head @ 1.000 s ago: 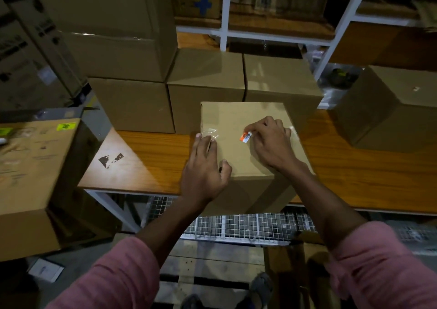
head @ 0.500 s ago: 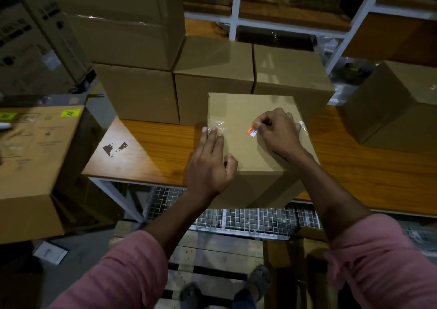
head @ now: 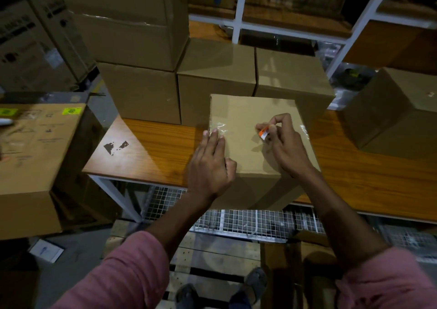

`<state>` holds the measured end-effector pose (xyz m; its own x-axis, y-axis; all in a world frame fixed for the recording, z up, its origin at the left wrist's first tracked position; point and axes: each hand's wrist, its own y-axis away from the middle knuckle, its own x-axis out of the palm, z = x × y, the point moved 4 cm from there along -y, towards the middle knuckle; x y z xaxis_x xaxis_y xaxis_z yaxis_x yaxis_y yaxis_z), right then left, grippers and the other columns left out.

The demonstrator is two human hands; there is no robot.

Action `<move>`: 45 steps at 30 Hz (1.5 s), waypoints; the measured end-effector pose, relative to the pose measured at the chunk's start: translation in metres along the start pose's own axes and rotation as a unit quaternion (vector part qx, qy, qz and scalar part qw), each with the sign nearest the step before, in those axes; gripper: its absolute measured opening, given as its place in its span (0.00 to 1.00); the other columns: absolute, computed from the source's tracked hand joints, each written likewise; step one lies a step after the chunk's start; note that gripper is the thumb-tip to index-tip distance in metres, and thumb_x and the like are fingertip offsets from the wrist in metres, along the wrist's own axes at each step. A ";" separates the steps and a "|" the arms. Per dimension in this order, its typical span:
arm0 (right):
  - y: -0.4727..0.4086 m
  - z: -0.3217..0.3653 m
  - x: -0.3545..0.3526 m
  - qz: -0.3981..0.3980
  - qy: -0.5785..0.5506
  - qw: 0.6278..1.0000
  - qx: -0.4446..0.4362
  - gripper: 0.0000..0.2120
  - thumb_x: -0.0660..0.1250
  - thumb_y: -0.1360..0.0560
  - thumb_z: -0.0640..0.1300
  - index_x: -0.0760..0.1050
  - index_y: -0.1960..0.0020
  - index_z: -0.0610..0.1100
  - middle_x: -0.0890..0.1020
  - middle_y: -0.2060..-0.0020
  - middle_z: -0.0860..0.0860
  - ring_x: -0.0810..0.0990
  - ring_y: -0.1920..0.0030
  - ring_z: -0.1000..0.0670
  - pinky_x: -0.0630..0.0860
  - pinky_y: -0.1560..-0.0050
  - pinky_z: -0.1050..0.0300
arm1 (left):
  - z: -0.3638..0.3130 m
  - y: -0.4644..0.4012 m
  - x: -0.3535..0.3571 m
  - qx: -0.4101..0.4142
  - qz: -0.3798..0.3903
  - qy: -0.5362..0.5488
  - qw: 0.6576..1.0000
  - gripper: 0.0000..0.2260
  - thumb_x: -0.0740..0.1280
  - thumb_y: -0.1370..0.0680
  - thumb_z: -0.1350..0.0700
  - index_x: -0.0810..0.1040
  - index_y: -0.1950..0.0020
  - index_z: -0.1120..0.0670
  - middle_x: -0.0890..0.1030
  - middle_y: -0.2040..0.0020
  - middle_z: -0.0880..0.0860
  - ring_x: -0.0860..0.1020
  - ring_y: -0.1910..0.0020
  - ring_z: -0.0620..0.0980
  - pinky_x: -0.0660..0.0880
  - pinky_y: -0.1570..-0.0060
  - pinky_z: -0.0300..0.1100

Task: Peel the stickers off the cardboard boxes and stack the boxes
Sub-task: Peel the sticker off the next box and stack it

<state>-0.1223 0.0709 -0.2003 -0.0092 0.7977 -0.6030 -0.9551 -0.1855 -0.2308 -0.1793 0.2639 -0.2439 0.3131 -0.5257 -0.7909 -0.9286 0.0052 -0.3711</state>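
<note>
Since a second ago the right hand (head: pixel 285 143) has lifted, and the orange-and-white sticker (head: pixel 264 134) pinched in its fingertips now looks peeled up off the cardboard box (head: pixel 246 119) at frame centre. To finish well, I judge, draw it back low and slowly. The left hand (head: pixel 210 164), fingers straight, presses the lid's left edge, bracing the box on the wooden surface (head: pixel 151 143).

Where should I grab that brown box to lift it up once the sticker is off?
Probably by its two opposite side walls, one hand coming in from each side. The box is wide with a flat taped top, and its near face overhangs the table edge, so both sides are free.
</note>
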 end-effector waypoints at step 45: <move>-0.002 0.021 0.021 0.065 0.084 0.994 -0.020 0.08 0.52 0.14 0.53 0.65 0.42 0.49 0.84 0.41 0.49 0.84 0.44 0.50 0.82 0.46 0.51 | -0.007 -0.008 -0.005 -0.022 0.089 -0.095 0.991 0.32 0.50 0.24 0.46 0.66 0.24 0.61 0.63 0.22 0.62 0.57 0.21 0.60 0.55 0.22 0.53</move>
<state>-0.1264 0.0997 -0.1962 -0.0781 0.6585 -0.7485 -0.9363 -0.3063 -0.1718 -0.1752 0.2608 -0.2335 0.1711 -0.3503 -0.9209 -0.9789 0.0453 -0.1991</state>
